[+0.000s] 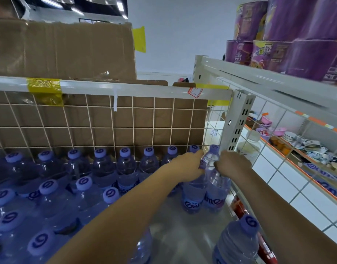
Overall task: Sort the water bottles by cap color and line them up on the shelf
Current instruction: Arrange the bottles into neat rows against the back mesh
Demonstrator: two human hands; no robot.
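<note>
A person's left hand (184,165) and right hand (231,164) grip the neck of 1 purple-capped water bottle (214,176) between them, seating it upright in the shelf's (186,225) far right corner, apparently to extend the back row (125,161).

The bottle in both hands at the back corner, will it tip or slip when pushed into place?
The bottle looks full, so it is probably heavy and steady. It is tall and narrow, so a push up high where the left hand and right hand grip could tip it. Its smooth plastic may slide easily on the shelf.
</note>
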